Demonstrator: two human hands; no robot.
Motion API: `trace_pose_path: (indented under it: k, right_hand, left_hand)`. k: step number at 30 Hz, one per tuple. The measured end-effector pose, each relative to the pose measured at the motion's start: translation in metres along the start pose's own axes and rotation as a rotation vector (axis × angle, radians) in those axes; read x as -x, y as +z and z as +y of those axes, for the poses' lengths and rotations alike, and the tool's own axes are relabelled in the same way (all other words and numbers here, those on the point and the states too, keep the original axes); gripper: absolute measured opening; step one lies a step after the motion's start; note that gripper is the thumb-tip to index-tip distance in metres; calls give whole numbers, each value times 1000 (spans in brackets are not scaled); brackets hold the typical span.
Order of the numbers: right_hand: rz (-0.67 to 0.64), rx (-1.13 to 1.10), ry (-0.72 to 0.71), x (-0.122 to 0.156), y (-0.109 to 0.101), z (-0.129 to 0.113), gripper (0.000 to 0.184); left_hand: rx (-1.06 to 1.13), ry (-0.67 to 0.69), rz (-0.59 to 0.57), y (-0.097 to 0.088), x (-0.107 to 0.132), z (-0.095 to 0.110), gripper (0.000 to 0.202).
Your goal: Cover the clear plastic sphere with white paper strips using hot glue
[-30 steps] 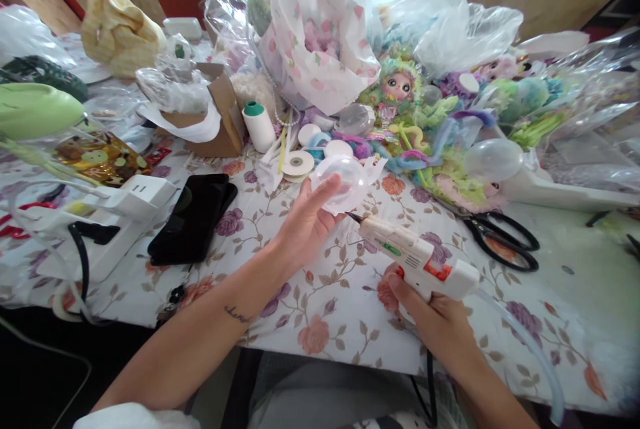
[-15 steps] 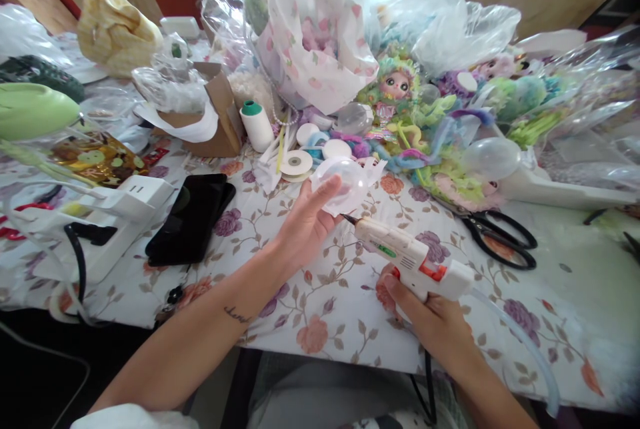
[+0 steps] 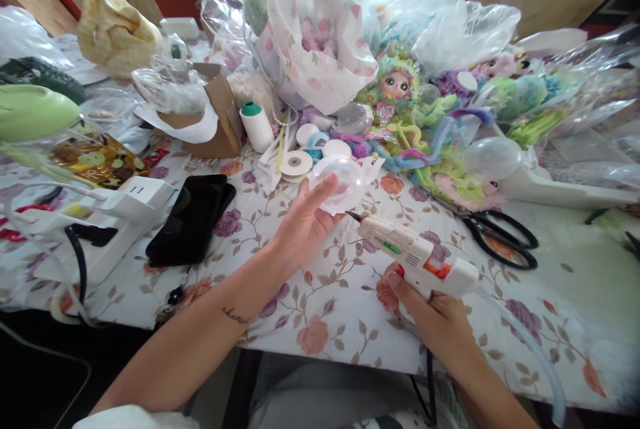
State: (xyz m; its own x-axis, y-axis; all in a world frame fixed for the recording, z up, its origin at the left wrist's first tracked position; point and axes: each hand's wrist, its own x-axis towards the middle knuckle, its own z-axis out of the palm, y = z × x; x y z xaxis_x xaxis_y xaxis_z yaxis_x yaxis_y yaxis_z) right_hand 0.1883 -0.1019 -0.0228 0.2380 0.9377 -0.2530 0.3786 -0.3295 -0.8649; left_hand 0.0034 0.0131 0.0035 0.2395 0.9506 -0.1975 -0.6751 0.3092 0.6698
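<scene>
My left hand is closed on a clear plastic dome, thumb over its near side and fingers beneath. A strip of whitish, lacy trim sticks out at the dome's right edge. In my right hand is a white hot glue gun with an orange trigger, gripped by the handle. Its dark nozzle points left, close to the dome's lower rim; whether they touch I cannot tell. A long translucent glue stick trails from the gun's back end.
Black-handled scissors lie to the right. On the left are a black phone and a white power strip. Behind stand a thread cone, a ribbon spool, a cardboard box and a fluffy doll.
The glue gun has shifted slightly right, its nozzle a little farther from the dome. My left hand has turned the dome a little and moved slightly left.
</scene>
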Motion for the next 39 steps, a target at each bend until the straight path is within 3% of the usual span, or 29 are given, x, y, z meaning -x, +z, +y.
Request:
trace_pose_path:
  k: [9, 19, 28, 39]
  right_hand:
    - [-52, -63, 40, 3, 1, -14, 38]
    - [-74, -107, 86, 2, 0, -20, 36]
    - [-46, -107, 120, 3, 1, -25, 34]
    - [85, -94, 159, 9, 5, -37, 38]
  left_hand:
    - [-18, -2, 1, 0, 1, 0, 66]
    - [-26, 21, -25, 1, 1, 0, 51]
    - [-41, 10, -28, -3, 1, -1, 49]
    - [-49, 7, -13, -2, -1, -1, 54]
